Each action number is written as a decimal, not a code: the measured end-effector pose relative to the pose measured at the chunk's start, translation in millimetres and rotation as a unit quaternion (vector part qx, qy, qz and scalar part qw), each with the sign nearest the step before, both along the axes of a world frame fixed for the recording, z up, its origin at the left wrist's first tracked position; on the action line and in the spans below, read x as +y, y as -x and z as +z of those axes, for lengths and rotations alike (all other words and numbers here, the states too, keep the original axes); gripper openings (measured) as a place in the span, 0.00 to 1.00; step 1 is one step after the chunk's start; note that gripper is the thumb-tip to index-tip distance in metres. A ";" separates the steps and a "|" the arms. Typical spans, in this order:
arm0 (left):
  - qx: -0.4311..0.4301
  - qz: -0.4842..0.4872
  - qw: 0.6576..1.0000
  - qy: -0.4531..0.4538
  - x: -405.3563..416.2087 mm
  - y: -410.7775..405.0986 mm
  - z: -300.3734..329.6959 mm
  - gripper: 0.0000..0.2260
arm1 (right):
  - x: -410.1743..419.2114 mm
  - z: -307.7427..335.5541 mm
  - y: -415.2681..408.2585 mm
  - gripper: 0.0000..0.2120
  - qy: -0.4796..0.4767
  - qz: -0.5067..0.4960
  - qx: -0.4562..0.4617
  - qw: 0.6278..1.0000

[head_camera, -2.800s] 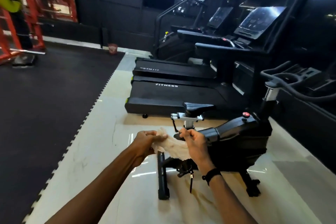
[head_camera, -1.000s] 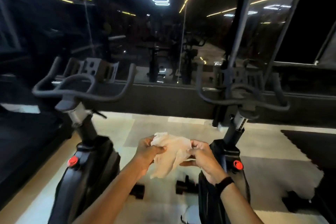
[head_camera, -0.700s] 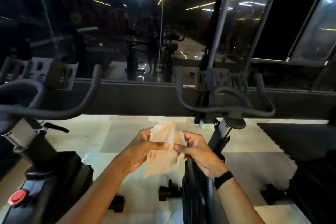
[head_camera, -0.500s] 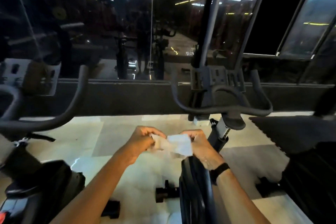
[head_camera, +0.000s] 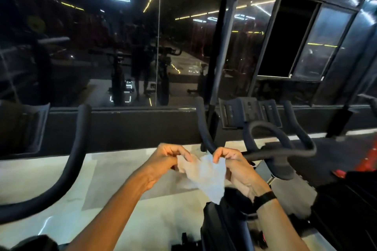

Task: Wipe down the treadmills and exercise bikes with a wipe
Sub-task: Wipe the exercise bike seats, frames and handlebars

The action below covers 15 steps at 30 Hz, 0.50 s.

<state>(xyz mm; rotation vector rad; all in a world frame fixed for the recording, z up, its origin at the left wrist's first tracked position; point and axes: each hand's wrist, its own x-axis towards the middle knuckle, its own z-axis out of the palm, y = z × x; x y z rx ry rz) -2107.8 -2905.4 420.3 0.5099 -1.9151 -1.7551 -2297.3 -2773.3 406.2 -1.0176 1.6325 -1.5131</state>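
A crumpled white wipe [head_camera: 206,177] hangs between my two hands in the lower middle of the view. My left hand [head_camera: 165,161] pinches its left edge, and my right hand [head_camera: 234,167] pinches its right edge. Both hands are in front of my chest. Just beyond and right of them curve the black handlebars [head_camera: 281,144] of an exercise bike, with its dark frame [head_camera: 222,228] below my right wrist. A second bike's handlebar [head_camera: 67,169] sweeps across the left side.
A dark mirrored wall [head_camera: 142,47] runs straight ahead, above a black ledge [head_camera: 132,126]. A black vertical post [head_camera: 222,32] rises behind the right bike. Pale tiled floor [head_camera: 40,173] lies between the two bikes, and dark matting shows at the far right.
I have turned from the treadmills to face two exercise bikes, closing in on the right one. Both hands keep working the wipe, now spread out between them.
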 end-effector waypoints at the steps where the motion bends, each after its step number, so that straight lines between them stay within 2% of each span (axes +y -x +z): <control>1: -0.011 -0.006 1.000 0.008 -4.0 3.2 -0.5 0.23 | -3.4 1.2 1.9 0.24 -0.009 -0.013 0.012 1.000; 4: -0.025 0.016 0.999 -0.016 -20.1 15.8 -7.5 0.24 | -15.0 -1.1 3.3 0.18 -0.030 -0.052 0.018 0.998; 6: -0.014 0.032 0.999 -0.033 -28.3 24.7 -8.5 0.23 | -22.6 0.3 4.5 0.18 -0.030 -0.047 0.018 0.998; 9: 0.000 0.023 0.999 -0.047 -31.9 39.3 -5.2 0.16 | -30.1 9.5 8.5 0.14 -0.004 -0.077 0.010 0.997; 13: 0.054 0.026 0.993 -0.099 -39.8 61.9 0.0 0.18 | -39.7 22.7 16.3 0.11 0.064 -0.148 -0.078 0.984; 15: 0.082 0.042 0.988 -0.128 -48.1 76.6 3.9 0.15 | -49.1 28.2 27.0 0.16 0.095 -0.159 -0.128 0.974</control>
